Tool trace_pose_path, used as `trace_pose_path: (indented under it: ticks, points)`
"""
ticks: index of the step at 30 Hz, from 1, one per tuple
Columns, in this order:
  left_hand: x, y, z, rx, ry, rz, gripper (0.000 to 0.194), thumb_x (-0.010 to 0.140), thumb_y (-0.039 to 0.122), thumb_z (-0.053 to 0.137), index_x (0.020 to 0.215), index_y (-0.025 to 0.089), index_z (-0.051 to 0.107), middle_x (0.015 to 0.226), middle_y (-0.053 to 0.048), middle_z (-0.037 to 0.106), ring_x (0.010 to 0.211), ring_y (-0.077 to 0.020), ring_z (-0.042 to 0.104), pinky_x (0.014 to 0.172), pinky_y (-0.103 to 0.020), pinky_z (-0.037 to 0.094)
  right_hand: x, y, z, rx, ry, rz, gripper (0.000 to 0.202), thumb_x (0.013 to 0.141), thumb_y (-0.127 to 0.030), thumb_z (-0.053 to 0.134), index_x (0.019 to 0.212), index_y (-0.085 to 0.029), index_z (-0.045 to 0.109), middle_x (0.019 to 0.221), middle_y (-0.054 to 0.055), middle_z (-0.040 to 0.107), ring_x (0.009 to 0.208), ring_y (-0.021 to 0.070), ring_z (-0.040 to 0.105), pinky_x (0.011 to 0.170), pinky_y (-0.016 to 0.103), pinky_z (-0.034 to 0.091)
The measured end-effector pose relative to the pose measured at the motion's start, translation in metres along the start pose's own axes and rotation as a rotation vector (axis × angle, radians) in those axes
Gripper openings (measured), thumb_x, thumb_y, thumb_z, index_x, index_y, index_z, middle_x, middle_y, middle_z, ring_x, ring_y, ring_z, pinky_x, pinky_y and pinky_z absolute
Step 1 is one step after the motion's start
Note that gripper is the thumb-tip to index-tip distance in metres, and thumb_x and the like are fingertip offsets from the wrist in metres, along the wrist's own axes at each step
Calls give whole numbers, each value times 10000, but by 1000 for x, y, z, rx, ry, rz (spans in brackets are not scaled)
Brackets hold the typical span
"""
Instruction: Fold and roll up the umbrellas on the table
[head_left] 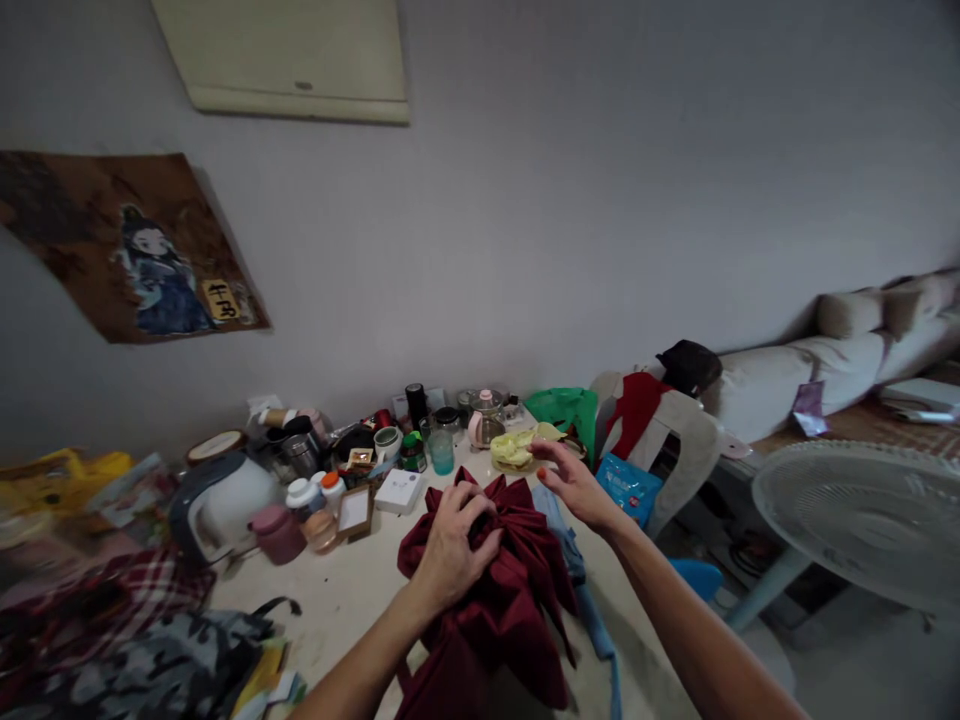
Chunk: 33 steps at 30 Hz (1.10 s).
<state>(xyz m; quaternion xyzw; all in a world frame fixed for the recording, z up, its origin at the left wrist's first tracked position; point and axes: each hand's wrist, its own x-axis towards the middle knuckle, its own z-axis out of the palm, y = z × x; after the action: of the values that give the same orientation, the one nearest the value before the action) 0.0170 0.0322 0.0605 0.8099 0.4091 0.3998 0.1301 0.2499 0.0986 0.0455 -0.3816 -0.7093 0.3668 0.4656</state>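
A dark red cloth (517, 600), gathered into folds that fan out from its middle, lies on the pale table in front of me. My left hand (459, 545) is closed on the bunched centre, its fingers curled into the folds. My right hand (574, 482) hovers to the right, apart from the red cloth, with fingers spread and nothing held. Below it, a light blue fabric strip (592, 610) runs along the red cloth's right side. Just beyond the right fingertips is a crumpled pale yellow item (514, 450).
A white kettle (229, 500), pink jar (276, 532), small white box (399, 491) and teal glass (441, 453) crowd the table's left and back. A camouflage bag (165, 665) lies near left. On the right are a blue packet (628, 488), a chair (679, 450) and a fan (862, 520).
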Motion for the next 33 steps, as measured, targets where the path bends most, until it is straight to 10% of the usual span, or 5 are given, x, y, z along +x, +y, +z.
trace_pose_path:
  ticks: [9,27,33]
  points:
    - [4,-3,1,-31,-27,29,165,776,124,598,913,211,565,1110,-87,562,1083,-254,515,962,-439,434,-18,-25,19,231,-378,20,855,689,-785,592,1305,-193,554,1237,133,617,1164,309,566,1037,427,400]
    - [22,-23,-6,95,12,-137,169,826,138,574,966,193,652,999,-61,648,939,-245,540,872,-409,430,-41,-18,58,30,-357,-88,1452,402,-598,884,1537,-151,97,1566,215,148,1463,346,114,1192,510,79]
    - [24,-21,-6,52,-65,-94,128,835,201,621,958,201,658,957,-52,651,906,-234,533,837,-383,427,-28,-10,58,573,-195,67,853,725,-652,690,1402,-227,393,1396,174,492,1319,300,452,1134,478,296]
